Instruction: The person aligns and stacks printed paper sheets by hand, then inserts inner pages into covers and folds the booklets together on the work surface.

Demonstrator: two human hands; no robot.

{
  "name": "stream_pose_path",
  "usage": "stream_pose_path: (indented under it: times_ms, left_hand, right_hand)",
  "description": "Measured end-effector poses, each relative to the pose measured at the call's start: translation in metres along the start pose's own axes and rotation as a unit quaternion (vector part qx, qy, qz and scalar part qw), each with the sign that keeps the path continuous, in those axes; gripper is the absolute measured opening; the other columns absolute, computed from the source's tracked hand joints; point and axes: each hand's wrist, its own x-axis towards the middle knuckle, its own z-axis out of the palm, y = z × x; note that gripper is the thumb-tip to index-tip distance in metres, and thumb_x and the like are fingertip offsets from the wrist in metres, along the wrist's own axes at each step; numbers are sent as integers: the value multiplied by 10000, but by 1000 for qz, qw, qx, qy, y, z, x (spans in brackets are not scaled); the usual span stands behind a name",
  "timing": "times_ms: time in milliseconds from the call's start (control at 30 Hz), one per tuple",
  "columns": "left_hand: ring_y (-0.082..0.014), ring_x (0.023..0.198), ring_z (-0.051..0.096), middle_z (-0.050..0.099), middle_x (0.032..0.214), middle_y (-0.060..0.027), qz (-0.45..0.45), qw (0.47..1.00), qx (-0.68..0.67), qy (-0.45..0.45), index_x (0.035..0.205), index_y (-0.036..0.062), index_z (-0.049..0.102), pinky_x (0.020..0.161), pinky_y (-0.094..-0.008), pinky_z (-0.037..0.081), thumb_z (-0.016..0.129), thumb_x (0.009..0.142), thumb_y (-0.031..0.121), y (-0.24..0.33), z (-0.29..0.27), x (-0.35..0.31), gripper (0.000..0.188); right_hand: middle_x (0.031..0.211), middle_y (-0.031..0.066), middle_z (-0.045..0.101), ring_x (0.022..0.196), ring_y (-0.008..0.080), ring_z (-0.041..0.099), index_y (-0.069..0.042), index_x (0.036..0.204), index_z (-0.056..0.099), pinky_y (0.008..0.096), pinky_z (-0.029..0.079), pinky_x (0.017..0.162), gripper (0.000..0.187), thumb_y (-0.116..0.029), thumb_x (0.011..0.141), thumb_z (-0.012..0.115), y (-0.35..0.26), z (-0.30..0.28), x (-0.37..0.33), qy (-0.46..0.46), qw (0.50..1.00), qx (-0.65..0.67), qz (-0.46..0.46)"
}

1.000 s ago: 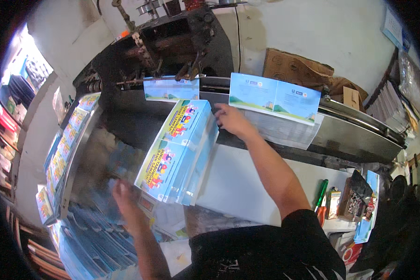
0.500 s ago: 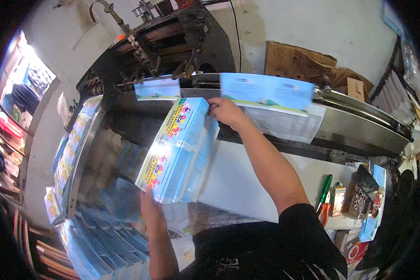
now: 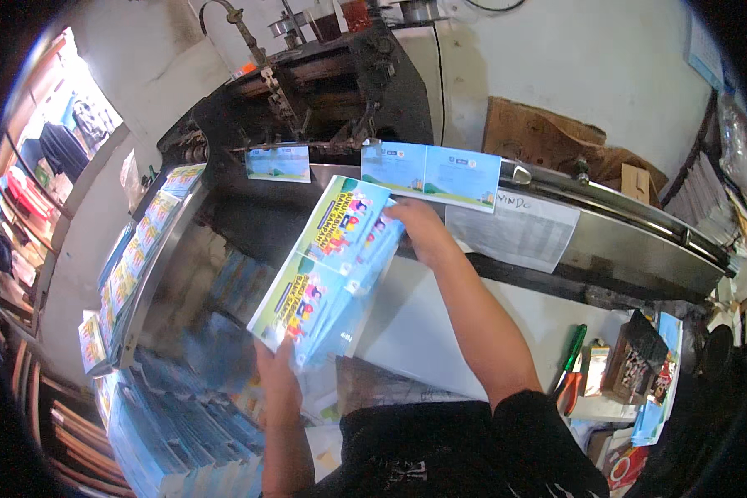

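Observation:
A fanned stack of printed booklet covers (image 3: 328,253), blue, green and white with cartoon figures, is tilted in front of me between both hands. My left hand (image 3: 280,373) is closed on its lower edge, thumb on top. At the upper right corner my right hand (image 3: 419,228) grips the stack, some fingers hidden beneath. Beyond my right hand, a blue open sheet (image 3: 430,173) hangs over the metal rail (image 3: 631,199). A smaller blue sheet (image 3: 278,163) lies farther left, under the head of a dark stitching machine (image 3: 307,100).
Booklet stacks (image 3: 187,440) fill the lower left, with more booklets along a metal rack (image 3: 137,249). On the white tabletop (image 3: 448,332) at right are green-and-orange pliers (image 3: 570,369), a small box (image 3: 596,371) and an open tray of small parts (image 3: 635,365). Cardboard (image 3: 539,133) leans on the wall.
The blue open sheet on the rail has shifted left toward the machine head. The cover stack remains in both hands, slightly turned and more fanned. My view has shifted a little.

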Motion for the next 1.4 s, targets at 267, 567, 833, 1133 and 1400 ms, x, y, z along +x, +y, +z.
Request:
stream_pose_path:
  times_ms: [267, 567, 833, 1133, 1400]
  left_hand:
    - [-270, 1275, 479, 400, 1440, -173, 76, 988, 49, -125, 1534, 19, 129, 1082, -419, 377, 639, 888, 52, 3, 4, -88, 824]
    - [-217, 1184, 570, 592, 1269, -104, -233, 912, -66, -332, 1449, 8, 376, 1027, -389, 457, 687, 826, -62, -45, 45, -79, 700]
    - [-271, 1097, 642, 635, 1241, -158, -381, 857, -133, -322, 1365, 7, 485, 966, -410, 515, 675, 813, -63, -84, 43, -54, 588]
    - [-286, 1115, 630, 627, 1251, -177, -489, 820, -65, -291, 1353, -19, 482, 973, -443, 509, 666, 892, 76, -69, 43, -31, 505]
    - [-322, 1368, 390, 258, 1540, -214, -58, 920, 139, -361, 1561, 61, -21, 1075, -434, 419, 798, 787, 161, -60, 55, -48, 1131]
  right_hand:
    - [1233, 146, 627, 1094, 241, 637, 24, 1382, 462, 375, 510, 958, 519, -97, 886, 561, 24, -68, -165, 93, 966, 222, -95]
    - [1519, 179, 332, 1336, 301, 439, -61, 1562, 102, 440, 409, 1081, 1336, -184, 550, 966, 41, -134, -346, 156, 974, -151, -58]
    - [1574, 305, 128, 1493, 407, 134, -54, 1527, 251, 625, 131, 1172, 1259, -338, 522, 953, 52, -70, -343, 125, 655, -745, 25]
    - [1111, 44, 637, 1049, 251, 604, -141, 1147, 660, 438, 453, 918, 537, -112, 623, 776, 26, -76, -283, -5, 644, -747, -166]
    - [1070, 79, 645, 1071, 278, 596, -116, 1158, 619, 435, 441, 940, 497, -223, 700, 779, -10, -78, -232, -46, 653, -751, -86]
